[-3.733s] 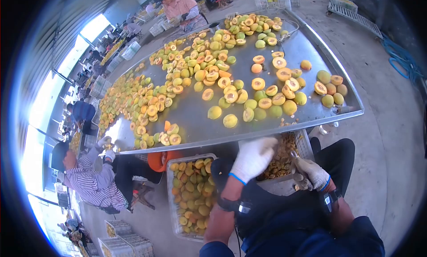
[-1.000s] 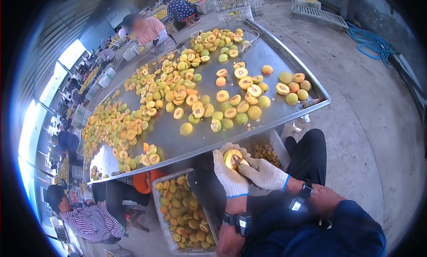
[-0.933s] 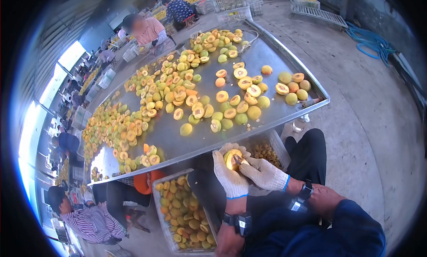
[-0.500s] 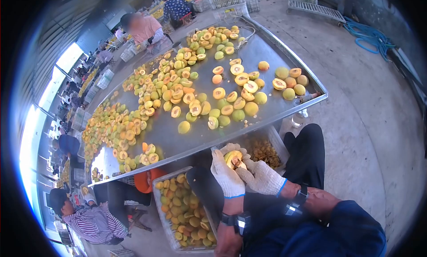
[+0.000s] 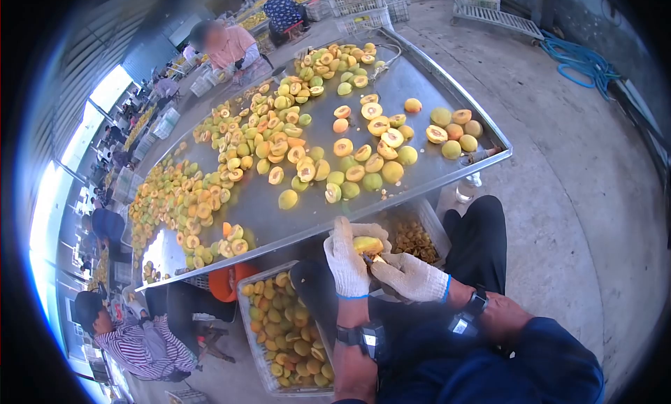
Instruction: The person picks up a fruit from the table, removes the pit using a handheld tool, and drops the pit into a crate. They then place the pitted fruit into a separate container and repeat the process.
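Observation:
My left hand, in a white knitted glove with a blue cuff, is wrapped round a yellow peach above my lap. My gloved right hand is closed just below and to the right of it, fingertips right at the fruit's lower side. A small dark tip shows between the hands; I cannot tell what the right fingers grip. Just beyond the hands runs the edge of a metal table, carrying whole and halved peaches, some with pits showing.
Below the table edge, a crate holds brown pits. A crate of peaches stands left of my legs, near an orange basket. A person in stripes sits left; another works across the table. A blue hose lies right.
Both hands have shifted slightly left, and the peach has turned, its opened face with the pit no longer toward me. The right fingertips now lie lower against it.

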### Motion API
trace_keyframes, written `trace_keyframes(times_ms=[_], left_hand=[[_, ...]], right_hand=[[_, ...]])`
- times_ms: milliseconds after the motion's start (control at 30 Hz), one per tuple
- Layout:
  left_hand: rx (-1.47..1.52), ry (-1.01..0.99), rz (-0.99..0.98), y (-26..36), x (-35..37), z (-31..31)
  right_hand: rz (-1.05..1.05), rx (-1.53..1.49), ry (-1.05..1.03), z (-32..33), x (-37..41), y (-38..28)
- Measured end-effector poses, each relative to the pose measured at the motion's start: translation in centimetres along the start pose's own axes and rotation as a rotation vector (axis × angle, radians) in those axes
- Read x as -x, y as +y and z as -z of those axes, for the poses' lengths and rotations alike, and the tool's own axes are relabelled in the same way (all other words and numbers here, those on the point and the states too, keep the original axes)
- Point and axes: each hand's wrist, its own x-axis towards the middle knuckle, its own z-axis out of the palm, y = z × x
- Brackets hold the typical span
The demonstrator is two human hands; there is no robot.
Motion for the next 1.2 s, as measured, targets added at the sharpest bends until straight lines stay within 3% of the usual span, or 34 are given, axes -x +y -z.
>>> trace_keyframes(times_ms=[300, 633, 700, 833, 933, 967, 1033, 1100, 1133, 1200], left_hand=[[-0.004, -0.435, -0.223, -0.6, -0.9, 1.9], [0.04, -0.38, -0.181, -2.7, -1.2, 1.3], [0.341, -0.289, -0.033, -3.3, -0.8, 0.9], [0.438, -0.358, 0.052, -4.4, -1.6, 1.7], [0.71, -0.235, 0.189, -5.1, -2.3, 1.8], [0.71, -0.234, 0.185, -5.6, -2.5, 2.0], [0.785, 0.059, 0.293, -4.6, -2.3, 1.1], [0.756, -0.009, 0.21, -5.9, -2.6, 2.5], [0.773, 0.001, 0.201, -5.8, -2.6, 2.8], [0.792, 0.017, 0.18, -5.5, -2.7, 3.6]], right_hand=[[-0.185, -0.181, -0.3, 1.7, 0.1, 0.0], [-0.091, -0.109, -0.348, 3.4, -0.4, 0.3], [-0.107, -0.198, -0.381, 3.5, -0.8, 0.9], [-0.175, -0.253, -0.409, 3.9, -1.0, 1.7], [-0.069, -0.32, -0.272, 3.8, -1.3, 3.1], [-0.056, -0.43, -0.327, 4.2, -1.2, 3.3], [-0.049, -0.534, -0.394, 5.4, -0.9, 4.2], [0.029, -0.803, -0.503, 6.3, -0.9, 5.2], [-0.041, -0.482, -0.178, 5.6, -1.4, 4.3], [-0.063, -0.425, -0.095, 6.3, -1.3, 4.6]])
